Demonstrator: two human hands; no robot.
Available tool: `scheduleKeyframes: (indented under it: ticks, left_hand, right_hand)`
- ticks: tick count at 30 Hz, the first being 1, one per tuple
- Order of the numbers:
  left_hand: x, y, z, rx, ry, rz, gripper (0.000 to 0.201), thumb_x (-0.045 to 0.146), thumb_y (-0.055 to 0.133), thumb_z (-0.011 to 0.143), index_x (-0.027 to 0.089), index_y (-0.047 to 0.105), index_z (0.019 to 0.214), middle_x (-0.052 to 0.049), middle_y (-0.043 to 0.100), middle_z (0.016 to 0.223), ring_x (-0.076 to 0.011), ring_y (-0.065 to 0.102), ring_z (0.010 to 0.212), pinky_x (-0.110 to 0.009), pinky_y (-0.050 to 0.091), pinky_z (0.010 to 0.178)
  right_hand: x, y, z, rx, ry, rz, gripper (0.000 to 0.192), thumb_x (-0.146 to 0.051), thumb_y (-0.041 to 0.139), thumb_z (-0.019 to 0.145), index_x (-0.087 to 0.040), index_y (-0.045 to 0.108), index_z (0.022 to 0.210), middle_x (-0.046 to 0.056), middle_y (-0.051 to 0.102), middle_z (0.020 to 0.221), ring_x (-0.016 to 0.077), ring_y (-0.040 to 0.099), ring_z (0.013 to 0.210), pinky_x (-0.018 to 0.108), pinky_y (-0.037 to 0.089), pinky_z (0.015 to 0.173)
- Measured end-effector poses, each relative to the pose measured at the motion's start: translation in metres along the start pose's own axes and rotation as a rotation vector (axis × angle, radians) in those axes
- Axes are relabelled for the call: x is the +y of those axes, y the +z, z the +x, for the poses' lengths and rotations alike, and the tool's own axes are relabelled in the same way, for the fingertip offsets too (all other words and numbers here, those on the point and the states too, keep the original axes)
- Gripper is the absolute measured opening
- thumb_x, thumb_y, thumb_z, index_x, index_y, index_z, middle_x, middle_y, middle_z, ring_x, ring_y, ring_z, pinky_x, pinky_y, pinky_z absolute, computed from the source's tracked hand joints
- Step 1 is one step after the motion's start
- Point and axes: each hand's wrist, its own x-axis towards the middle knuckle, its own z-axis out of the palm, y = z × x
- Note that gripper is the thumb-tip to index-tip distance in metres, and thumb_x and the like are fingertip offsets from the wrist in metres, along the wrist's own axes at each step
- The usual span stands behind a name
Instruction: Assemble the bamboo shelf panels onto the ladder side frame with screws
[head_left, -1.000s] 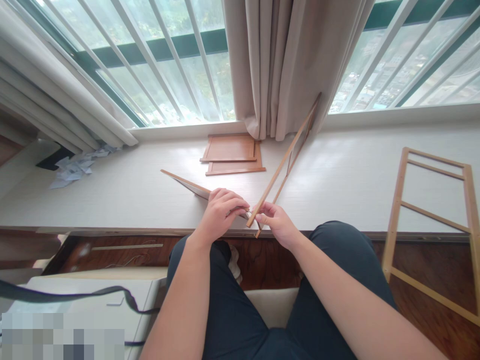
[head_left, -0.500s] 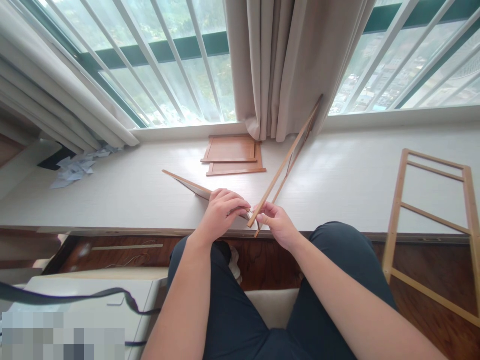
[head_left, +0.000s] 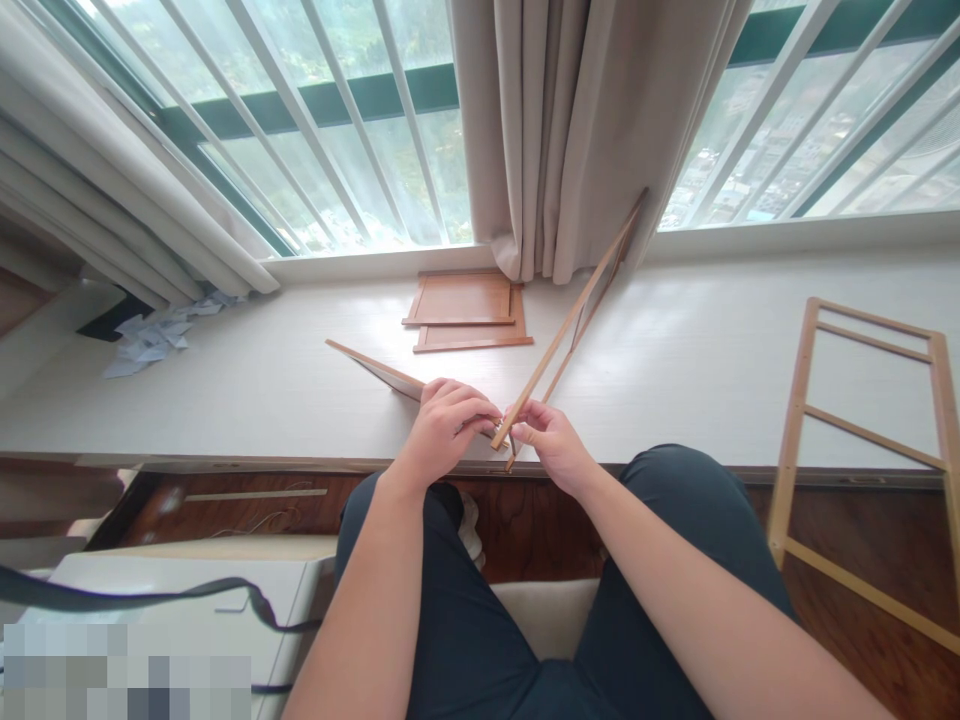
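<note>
Both hands, the left hand (head_left: 442, 425) and right hand (head_left: 551, 445), pinch a shelf panel (head_left: 382, 372) and slatted frame (head_left: 574, 320) together at the sill's (head_left: 712, 350) near edge, apparently joining them, which likely needs careful alignment.

I have both forearms reaching up from six o'clock, converging at picture centre. My left hand (head_left: 444, 425) sits knuckles-up at about eleven o'clock of the meeting point, fingers curled and pinched shut toward three o'clock. My right hand (head_left: 551, 443) faces it from four o'clock, thumb and forefinger pinched together, the fingertips of the two hands almost touching. Both knees are bent below.
</note>
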Motion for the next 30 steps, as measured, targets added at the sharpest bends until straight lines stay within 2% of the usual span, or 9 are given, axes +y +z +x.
scheduleKeyframes:
  ticks: [5,13,18,23,30]
  left_hand:
    - [0.001,0.003,0.001,0.027,-0.008,0.003,0.019,0.033,0.056,0.101,0.026,0.073,0.096,-0.002,0.074,0.097,-0.0204,0.062,0.097,-0.042,0.035,0.102]
    - [0.000,0.004,0.002,0.021,-0.012,0.007,0.017,0.032,0.057,0.101,0.026,0.073,0.098,-0.001,0.075,0.100,-0.0205,0.063,0.098,-0.041,0.035,0.102]
    - [0.004,0.001,-0.003,-0.005,-0.014,-0.007,0.024,0.042,0.056,0.100,0.026,0.073,0.107,-0.003,0.074,0.107,-0.0225,0.062,0.105,-0.043,0.033,0.107]
    - [0.009,-0.002,-0.007,-0.047,0.012,0.008,0.042,0.058,0.056,0.097,0.031,0.070,0.125,-0.003,0.072,0.117,-0.0249,0.059,0.115,-0.046,0.021,0.118]
    - [0.012,0.000,-0.007,-0.052,-0.010,0.035,0.034,0.051,0.060,0.097,0.032,0.072,0.123,0.000,0.074,0.114,-0.0219,0.060,0.114,-0.043,0.016,0.121]
  right_hand:
    - [-0.002,0.001,0.001,0.002,-0.006,-0.012,0.029,-0.041,0.087,0.074,-0.022,0.074,0.093,0.002,0.069,0.089,0.0212,0.061,0.089,0.033,0.049,0.083]
    - [0.001,0.002,-0.001,0.136,-0.068,-0.086,0.038,-0.041,0.090,0.069,-0.023,0.066,0.093,0.002,0.067,0.091,0.0209,0.061,0.089,0.032,0.050,0.077]
    - [0.007,-0.002,-0.005,0.175,-0.237,-0.210,0.028,-0.035,0.085,0.079,-0.023,0.063,0.091,0.002,0.065,0.095,0.0194,0.062,0.091,0.031,0.048,0.078]
    - [0.005,-0.002,-0.010,0.147,-0.390,-0.350,0.017,-0.031,0.078,0.087,-0.024,0.064,0.093,0.001,0.065,0.096,0.0197,0.062,0.095,0.032,0.048,0.079]
    - [-0.005,0.002,-0.019,0.155,-0.507,-0.572,0.011,-0.030,0.073,0.092,-0.024,0.065,0.096,0.004,0.063,0.101,0.0214,0.061,0.097,0.035,0.049,0.081]
